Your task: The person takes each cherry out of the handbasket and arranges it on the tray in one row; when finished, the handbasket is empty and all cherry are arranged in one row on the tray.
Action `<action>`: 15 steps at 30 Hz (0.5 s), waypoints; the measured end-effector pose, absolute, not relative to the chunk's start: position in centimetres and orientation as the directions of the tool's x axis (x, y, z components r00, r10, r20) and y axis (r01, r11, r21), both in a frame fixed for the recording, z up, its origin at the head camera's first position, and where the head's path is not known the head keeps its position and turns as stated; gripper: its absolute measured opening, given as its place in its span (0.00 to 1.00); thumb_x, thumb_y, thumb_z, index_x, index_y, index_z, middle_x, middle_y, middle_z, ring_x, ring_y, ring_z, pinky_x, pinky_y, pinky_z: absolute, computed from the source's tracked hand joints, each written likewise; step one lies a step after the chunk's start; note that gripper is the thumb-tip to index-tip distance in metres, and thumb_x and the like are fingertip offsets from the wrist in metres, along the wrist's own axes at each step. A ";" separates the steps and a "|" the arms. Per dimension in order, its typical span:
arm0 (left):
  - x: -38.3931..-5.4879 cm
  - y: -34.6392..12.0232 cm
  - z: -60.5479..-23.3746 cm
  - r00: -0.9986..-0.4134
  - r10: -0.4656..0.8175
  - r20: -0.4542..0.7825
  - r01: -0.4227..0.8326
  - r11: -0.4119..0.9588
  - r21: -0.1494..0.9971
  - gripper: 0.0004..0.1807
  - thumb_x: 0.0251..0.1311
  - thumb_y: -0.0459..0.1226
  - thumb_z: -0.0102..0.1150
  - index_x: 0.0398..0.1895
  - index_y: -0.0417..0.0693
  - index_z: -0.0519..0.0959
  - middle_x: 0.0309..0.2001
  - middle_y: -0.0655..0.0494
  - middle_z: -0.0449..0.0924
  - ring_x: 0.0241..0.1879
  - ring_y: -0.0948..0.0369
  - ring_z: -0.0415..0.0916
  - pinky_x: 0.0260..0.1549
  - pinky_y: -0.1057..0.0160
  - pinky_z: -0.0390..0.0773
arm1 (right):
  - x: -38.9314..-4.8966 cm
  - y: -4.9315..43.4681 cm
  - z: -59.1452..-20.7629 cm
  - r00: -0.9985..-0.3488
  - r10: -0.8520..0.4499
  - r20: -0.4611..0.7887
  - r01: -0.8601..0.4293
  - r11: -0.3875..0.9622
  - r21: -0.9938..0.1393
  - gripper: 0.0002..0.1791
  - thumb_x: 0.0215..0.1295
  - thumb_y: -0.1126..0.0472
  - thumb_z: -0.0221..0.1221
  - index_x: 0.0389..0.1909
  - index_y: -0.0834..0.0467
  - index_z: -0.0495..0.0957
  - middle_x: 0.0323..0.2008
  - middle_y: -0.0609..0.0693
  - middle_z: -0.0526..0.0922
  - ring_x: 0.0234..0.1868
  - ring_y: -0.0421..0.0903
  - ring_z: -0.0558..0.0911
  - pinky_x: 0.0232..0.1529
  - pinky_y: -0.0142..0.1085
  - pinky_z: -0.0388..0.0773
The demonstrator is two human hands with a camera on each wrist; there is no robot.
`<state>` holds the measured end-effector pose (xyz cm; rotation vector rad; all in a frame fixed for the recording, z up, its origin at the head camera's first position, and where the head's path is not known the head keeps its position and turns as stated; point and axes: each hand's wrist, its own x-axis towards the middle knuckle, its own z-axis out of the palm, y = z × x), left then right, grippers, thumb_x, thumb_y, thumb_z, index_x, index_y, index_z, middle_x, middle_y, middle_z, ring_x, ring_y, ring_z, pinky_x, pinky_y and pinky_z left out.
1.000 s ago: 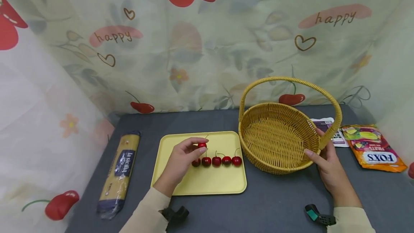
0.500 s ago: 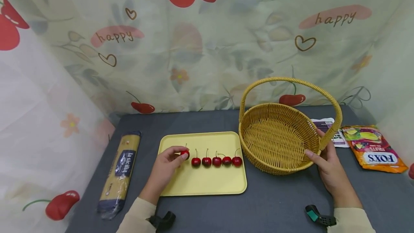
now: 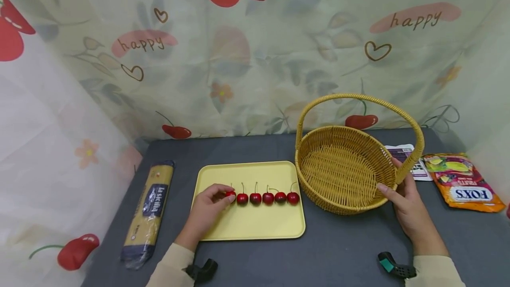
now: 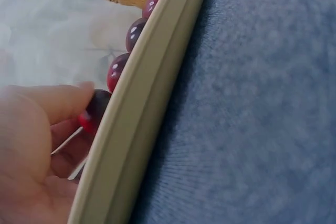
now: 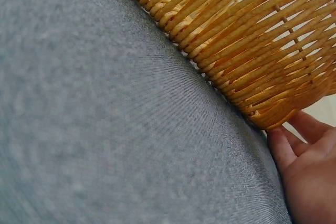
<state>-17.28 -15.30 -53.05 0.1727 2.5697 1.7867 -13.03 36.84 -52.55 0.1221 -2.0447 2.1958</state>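
My left hand [image 3: 205,212] pinches a dark red cherry [image 3: 230,195] between thumb and fingers, low over the left part of a yellow tray [image 3: 263,229]. To its right, several more cherries [image 3: 255,198] stand in a row with stems up. The left wrist view shows the pinched cherry [image 4: 96,109] behind the tray's edge [image 4: 131,98], at the near end of that row. A round wicker basket [image 3: 330,204] with a tall handle stands right of the tray. My right hand [image 3: 410,209] grips its right rim, thumb inside; the other fingers are mostly hidden behind the wall.
On the left lies a long pack of pasta [image 3: 148,214]. An orange candy bag [image 3: 464,183] lies at the far right, and a white and purple packet [image 3: 418,171] is partly hidden behind the basket. A printed cloth [image 3: 255,70] hangs behind the grey table [image 3: 318,251].
My left hand has carried the cherry left and down from above the row to its left end. The right hand stays on the basket.
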 end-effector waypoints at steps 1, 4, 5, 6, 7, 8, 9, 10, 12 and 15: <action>-17.2 -15.3 -53.1 -0.993 0.095 0.070 0.099 0.357 0.929 0.09 0.70 0.39 0.76 0.51 0.53 0.91 0.46 0.56 0.86 0.44 0.54 0.79 0.42 0.61 0.80 | -13.0 36.8 -52.5 -0.987 0.045 0.154 -0.157 -0.067 -0.985 0.45 0.84 0.69 0.54 0.90 0.42 0.43 0.82 0.60 0.50 0.77 0.50 0.59 0.67 0.25 0.61; -17.2 -15.2 -53.2 -0.991 0.099 0.088 0.119 0.380 0.917 0.09 0.69 0.36 0.76 0.50 0.53 0.91 0.46 0.58 0.86 0.44 0.55 0.79 0.43 0.61 0.79 | -13.1 36.8 -52.5 -0.987 0.047 0.154 -0.157 -0.066 -0.985 0.45 0.84 0.69 0.54 0.90 0.42 0.43 0.82 0.60 0.49 0.77 0.50 0.59 0.67 0.25 0.61; -17.2 -15.2 -53.2 -0.991 0.100 0.092 0.124 0.384 0.915 0.09 0.69 0.35 0.76 0.49 0.53 0.91 0.46 0.58 0.86 0.43 0.55 0.79 0.43 0.61 0.79 | -13.1 36.8 -52.5 -0.987 0.047 0.153 -0.156 -0.066 -0.986 0.45 0.84 0.69 0.54 0.90 0.42 0.43 0.82 0.60 0.49 0.77 0.50 0.59 0.67 0.25 0.61; -17.2 -15.2 -53.2 -0.990 0.101 0.096 0.128 0.387 0.913 0.09 0.69 0.34 0.76 0.49 0.53 0.91 0.46 0.58 0.86 0.43 0.56 0.80 0.44 0.61 0.79 | -13.1 36.8 -52.5 -0.987 0.047 0.154 -0.157 -0.065 -0.985 0.45 0.84 0.69 0.54 0.90 0.42 0.43 0.82 0.60 0.49 0.78 0.50 0.58 0.67 0.25 0.61; -17.3 -15.2 -53.3 -0.990 0.101 0.098 0.130 0.392 0.911 0.09 0.69 0.34 0.76 0.49 0.53 0.92 0.46 0.58 0.86 0.43 0.56 0.80 0.44 0.61 0.80 | -13.1 36.8 -52.4 -0.987 0.047 0.154 -0.157 -0.065 -0.985 0.45 0.84 0.69 0.54 0.90 0.42 0.43 0.82 0.60 0.48 0.78 0.50 0.58 0.67 0.25 0.61; -17.3 -15.2 -53.2 -0.990 0.102 0.099 0.132 0.397 0.908 0.09 0.69 0.34 0.76 0.49 0.53 0.92 0.46 0.58 0.86 0.44 0.57 0.80 0.44 0.61 0.80 | -13.1 36.8 -52.4 -0.987 0.048 0.154 -0.157 -0.065 -0.985 0.45 0.84 0.69 0.54 0.90 0.42 0.43 0.83 0.60 0.48 0.78 0.50 0.58 0.67 0.25 0.61; -17.3 -15.1 -53.2 -0.990 0.103 0.101 0.134 0.402 0.906 0.09 0.69 0.34 0.76 0.49 0.53 0.92 0.47 0.59 0.86 0.44 0.57 0.80 0.44 0.61 0.80 | -13.1 36.8 -52.4 -0.987 0.048 0.154 -0.157 -0.065 -0.986 0.45 0.84 0.69 0.54 0.90 0.42 0.43 0.83 0.60 0.48 0.78 0.50 0.58 0.67 0.25 0.61; -17.3 -15.1 -53.2 -0.989 0.103 0.103 0.137 0.407 0.903 0.09 0.69 0.34 0.76 0.49 0.53 0.92 0.47 0.59 0.85 0.44 0.57 0.80 0.44 0.61 0.80 | -13.1 36.8 -52.3 -0.987 0.049 0.153 -0.156 -0.064 -0.986 0.45 0.84 0.69 0.54 0.90 0.42 0.43 0.83 0.60 0.48 0.78 0.50 0.58 0.67 0.25 0.61; -17.2 -15.1 -53.1 -0.989 0.103 0.102 0.136 0.417 0.899 0.09 0.69 0.34 0.76 0.49 0.53 0.92 0.47 0.59 0.85 0.44 0.57 0.79 0.45 0.61 0.79 | -13.1 36.8 -52.3 -0.987 0.051 0.150 -0.153 -0.061 -0.986 0.45 0.84 0.69 0.54 0.90 0.42 0.43 0.83 0.60 0.47 0.78 0.50 0.58 0.68 0.25 0.61; -17.2 -15.0 -53.0 -0.990 0.100 0.103 0.136 0.425 0.895 0.09 0.69 0.34 0.76 0.49 0.53 0.92 0.47 0.59 0.85 0.45 0.57 0.79 0.45 0.60 0.79 | -13.0 36.8 -52.3 -0.988 0.054 0.143 -0.146 -0.055 -0.988 0.45 0.84 0.69 0.54 0.90 0.42 0.43 0.84 0.60 0.46 0.78 0.49 0.58 0.68 0.25 0.60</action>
